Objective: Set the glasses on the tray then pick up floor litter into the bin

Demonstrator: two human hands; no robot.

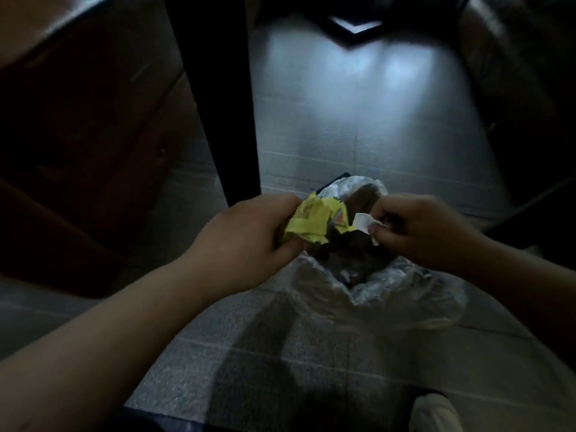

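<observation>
A bin [402, 285] lined with a clear plastic bag stands on the tiled floor at the middle of the view, with dark rubbish inside. My left hand [249, 241] grips a crumpled yellow wrapper [311, 222] right over the bin's left rim. Over the right rim, my right hand [420, 229] pinches a small white scrap of paper [364, 222]. No glasses or tray are in sight.
A dark table leg [218, 98] rises just left of the bin. A brown wooden cabinet [81, 135] fills the left side. A dark sofa [523, 73] stands at the right. A white shoe [433, 413] shows at the bottom right on the grey floor tiles [358, 104].
</observation>
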